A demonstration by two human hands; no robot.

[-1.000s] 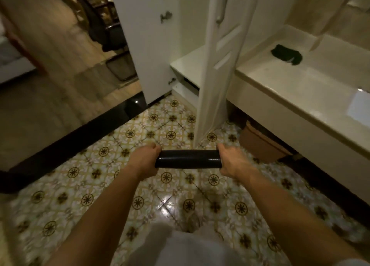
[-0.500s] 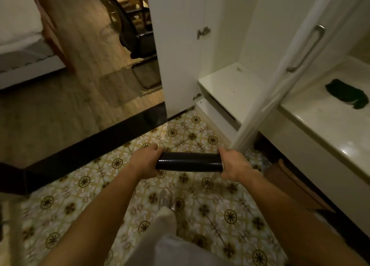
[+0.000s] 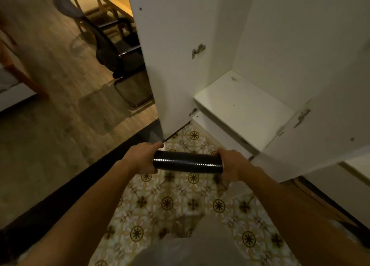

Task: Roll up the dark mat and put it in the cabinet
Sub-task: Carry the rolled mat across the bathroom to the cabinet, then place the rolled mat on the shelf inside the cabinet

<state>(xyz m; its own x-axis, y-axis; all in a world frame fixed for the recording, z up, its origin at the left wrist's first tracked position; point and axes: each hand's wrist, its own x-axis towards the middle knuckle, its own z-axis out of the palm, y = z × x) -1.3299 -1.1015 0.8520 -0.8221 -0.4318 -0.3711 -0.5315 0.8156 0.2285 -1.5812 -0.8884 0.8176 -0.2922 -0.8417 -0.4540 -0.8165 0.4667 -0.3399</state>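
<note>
The dark mat (image 3: 188,162) is rolled into a tight black tube and held level in front of me. My left hand (image 3: 141,158) grips its left end and my right hand (image 3: 233,162) grips its right end. Just beyond it stands the white cabinet (image 3: 174,55) with its doors open. Its bare bottom shelf (image 3: 242,105) lies a short way ahead and to the right of the roll, slightly above floor level.
The cabinet's right door (image 3: 320,115) swings out close to my right hand. Patterned tiles (image 3: 180,201) cover the floor under me, edged by a black threshold (image 3: 70,189). Beyond it lie wooden flooring, a black office chair (image 3: 118,51) and a small doormat (image 3: 134,89).
I have stepped closer to the cabinet and turned toward it. The open shelf now sits right ahead, and the counter at the right has left the view. Both hands keep their grip.
</note>
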